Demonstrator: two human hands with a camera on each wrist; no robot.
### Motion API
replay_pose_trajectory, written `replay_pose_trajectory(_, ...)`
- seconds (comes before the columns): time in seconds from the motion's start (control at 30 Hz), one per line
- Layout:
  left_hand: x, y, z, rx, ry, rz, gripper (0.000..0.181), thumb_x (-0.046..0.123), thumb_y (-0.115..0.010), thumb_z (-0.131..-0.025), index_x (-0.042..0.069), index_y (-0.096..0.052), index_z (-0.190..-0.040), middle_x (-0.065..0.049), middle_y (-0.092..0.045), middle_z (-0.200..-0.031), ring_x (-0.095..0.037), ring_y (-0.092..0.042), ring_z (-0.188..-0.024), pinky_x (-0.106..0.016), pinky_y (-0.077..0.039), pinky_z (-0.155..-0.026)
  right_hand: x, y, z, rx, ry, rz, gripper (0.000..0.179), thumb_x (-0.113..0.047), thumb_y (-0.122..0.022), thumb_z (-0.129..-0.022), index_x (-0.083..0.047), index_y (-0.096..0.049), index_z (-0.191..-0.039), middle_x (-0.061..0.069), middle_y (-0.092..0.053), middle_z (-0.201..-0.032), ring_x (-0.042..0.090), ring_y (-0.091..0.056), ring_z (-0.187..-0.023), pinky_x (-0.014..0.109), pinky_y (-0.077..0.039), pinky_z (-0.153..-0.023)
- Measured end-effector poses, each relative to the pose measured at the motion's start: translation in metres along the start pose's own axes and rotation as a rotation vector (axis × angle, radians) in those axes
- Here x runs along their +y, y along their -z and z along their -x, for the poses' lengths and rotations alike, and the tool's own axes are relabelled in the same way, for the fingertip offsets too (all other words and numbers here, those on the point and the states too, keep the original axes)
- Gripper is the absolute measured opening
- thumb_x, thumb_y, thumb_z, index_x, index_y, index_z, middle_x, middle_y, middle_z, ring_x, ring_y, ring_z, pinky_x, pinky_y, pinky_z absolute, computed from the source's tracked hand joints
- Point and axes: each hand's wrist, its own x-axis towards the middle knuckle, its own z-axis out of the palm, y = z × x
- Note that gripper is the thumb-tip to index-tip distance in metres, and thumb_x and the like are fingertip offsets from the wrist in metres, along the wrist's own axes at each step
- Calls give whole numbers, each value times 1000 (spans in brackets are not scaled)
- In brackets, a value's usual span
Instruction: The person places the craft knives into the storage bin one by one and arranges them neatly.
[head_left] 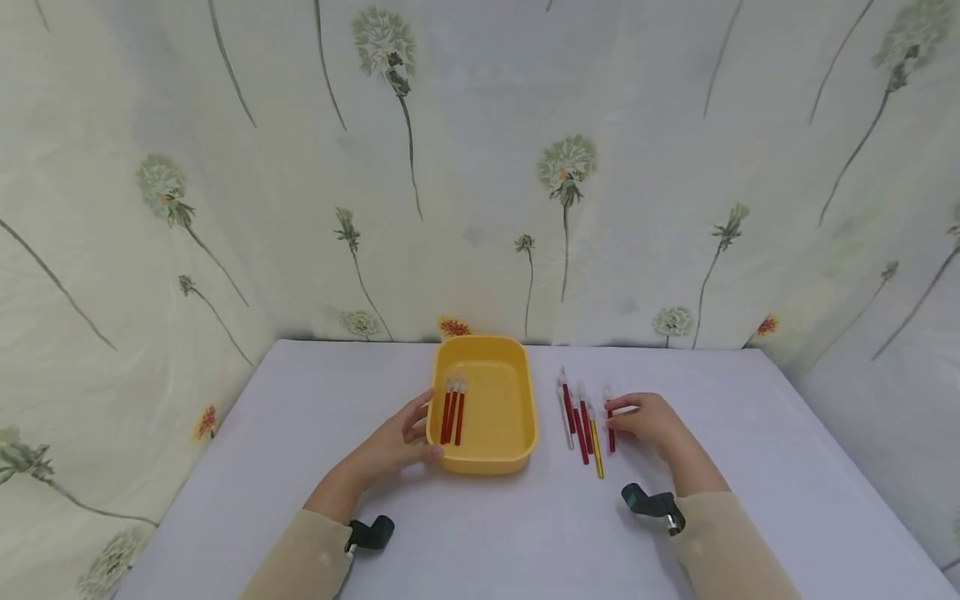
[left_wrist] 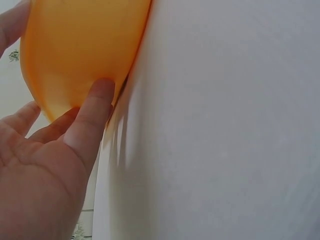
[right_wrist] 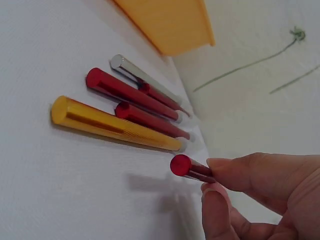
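Observation:
A yellow plastic tray [head_left: 495,400] stands at the middle of the table, with three red pen-like sticks [head_left: 453,414] with clear caps lying at its left side. My left hand [head_left: 393,437] holds the tray by its left side, thumb near the front left corner; its fingers press the outer wall [left_wrist: 75,45] in the left wrist view. My right hand [head_left: 648,421] pinches one red pen-like stick [right_wrist: 187,167] between thumb and fingers, its flat end facing the right wrist camera. Just left of that hand lie more such sticks: red [right_wrist: 130,95], one yellow [right_wrist: 115,125] and one silver [right_wrist: 142,75].
A white cloth [head_left: 465,533] covers the table. Behind it hangs a pale curtain [head_left: 480,208] with dandelion prints. A dark wrist device [head_left: 371,533] sits at the left sleeve, and another wrist device [head_left: 652,504] at the right sleeve.

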Motion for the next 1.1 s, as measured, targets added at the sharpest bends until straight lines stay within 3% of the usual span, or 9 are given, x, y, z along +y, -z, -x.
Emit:
replay_pose_trajectory(0.23, 0, 0, 1, -7, 1, 4, 102, 39, -87, -78, 39, -24, -158, -4, -29, -163, -32, -36, -145, -53, -37, -112, -18, 10, 17, -15, -25, -52, 39, -13, -74, -90, 0, -66, -126, 20, -69, -114, 20, -67, -90, 40, -58, -85)
replay_pose_trajectory(0.53, 0, 1, -1, -12, -5, 11, 102, 37, -86, -79, 38, -23, -159, -4, -29, -163, -31, -35, -145, -53, -36, -113, -53, 15, 37, -47, 34, -129, 44, -19, -73, -93, 0, -62, -131, 22, -65, -122, 30, -67, -103, 57, -47, -101)
replay_pose_trajectory(0.73, 1, 1, 0, -8, -3, 6, 101, 36, -85, -80, 36, -23, -159, -5, -29, -163, -32, -36, -145, -53, -35, -113, -79, 6, 43, -69, 75, -205, 39, -18, -71, -94, -4, -64, -130, 18, -66, -121, 36, -64, -111, 55, -46, -104)
replay_pose_trajectory(0.97, 3, 0, 1, -7, 1, 11, 99, 33, -85, -81, 36, -23, -159, -5, -29, -163, -31, -36, -145, -52, -34, -114, -104, -9, 42, -70, 105, -237, 37, -18, -73, -93, -6, -67, -127, 13, -69, -115, 27, -64, -103, 53, -47, -103)
replay_pose_trajectory(1.1, 3, 0, 1, -5, 1, 23, 99, 32, -85, -82, 35, -24, -159, -4, -29, -163, -31, -36, -145, -52, -34, -114, -115, -23, 39, -86, 131, -261, 35, -17, -74, -91, -6, -69, -124, 14, -70, -114, 28, -66, -101, 48, -52, -99)
